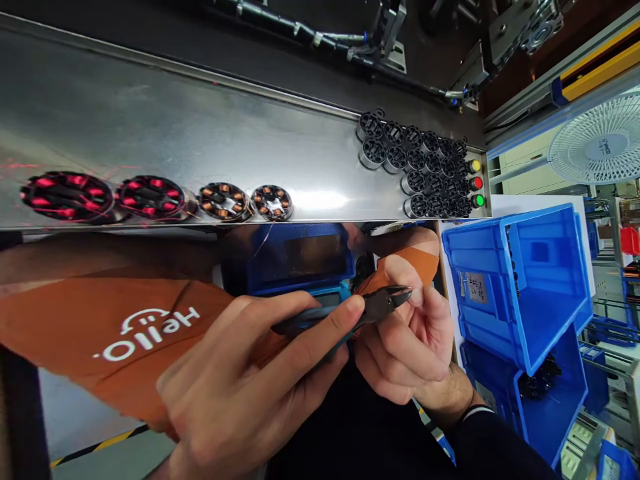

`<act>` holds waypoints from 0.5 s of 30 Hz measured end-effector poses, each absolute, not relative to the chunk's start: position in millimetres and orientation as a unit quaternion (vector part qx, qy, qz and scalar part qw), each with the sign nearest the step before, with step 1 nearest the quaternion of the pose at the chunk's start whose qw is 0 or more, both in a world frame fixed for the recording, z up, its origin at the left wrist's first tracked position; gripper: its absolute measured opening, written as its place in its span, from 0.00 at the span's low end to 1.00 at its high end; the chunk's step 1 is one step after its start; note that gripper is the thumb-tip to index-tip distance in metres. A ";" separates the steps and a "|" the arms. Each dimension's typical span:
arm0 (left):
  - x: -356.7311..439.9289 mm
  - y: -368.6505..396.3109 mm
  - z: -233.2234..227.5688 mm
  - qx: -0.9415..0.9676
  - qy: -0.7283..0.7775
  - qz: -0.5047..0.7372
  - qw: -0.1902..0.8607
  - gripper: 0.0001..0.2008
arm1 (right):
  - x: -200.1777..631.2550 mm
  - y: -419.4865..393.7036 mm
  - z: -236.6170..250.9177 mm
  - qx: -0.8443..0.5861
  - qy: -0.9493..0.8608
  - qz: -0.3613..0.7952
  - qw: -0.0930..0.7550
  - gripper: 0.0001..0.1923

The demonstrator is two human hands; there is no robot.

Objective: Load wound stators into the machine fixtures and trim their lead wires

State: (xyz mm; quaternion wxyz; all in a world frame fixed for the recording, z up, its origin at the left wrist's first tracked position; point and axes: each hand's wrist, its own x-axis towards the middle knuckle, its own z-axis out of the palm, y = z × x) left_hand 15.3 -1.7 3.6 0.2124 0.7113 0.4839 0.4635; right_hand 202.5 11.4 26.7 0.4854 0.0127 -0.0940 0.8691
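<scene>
My left hand grips the dark handles of a pair of small side cutters, whose jaws point right. My right hand, in a dark sleeve, has its fingers curled and pinched right at the cutter tips. Whatever they pinch is hidden behind the fingers. Both hands are held below the front edge of a shiny steel shelf. Several wound motor stators stand in a row on that shelf, two of them lit red and two showing copper coils.
A cluster of bare black stator cores sits at the shelf's right end beside yellow, red and green buttons. Stacked blue bins stand to the right, a white fan behind them. An orange "Hello" garment and a blue box lie under the shelf.
</scene>
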 end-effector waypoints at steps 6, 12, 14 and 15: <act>12.6 -0.9 0.3 0.727 0.480 0.455 0.186 0.19 | 205.4 1.1 15.7 -0.075 -0.093 0.872 0.475 0.26; 12.6 -1.6 -5.9 0.730 0.478 0.456 0.176 0.19 | 199.0 8.4 17.4 0.029 -0.070 0.867 0.492 0.14; 13.1 -2.1 -7.2 0.729 0.479 0.456 0.175 0.19 | 197.1 10.1 19.0 0.030 -0.070 0.868 0.491 0.14; 13.6 -2.2 -7.8 0.727 0.481 0.457 0.175 0.19 | 196.6 10.4 19.5 0.030 -0.070 0.867 0.493 0.14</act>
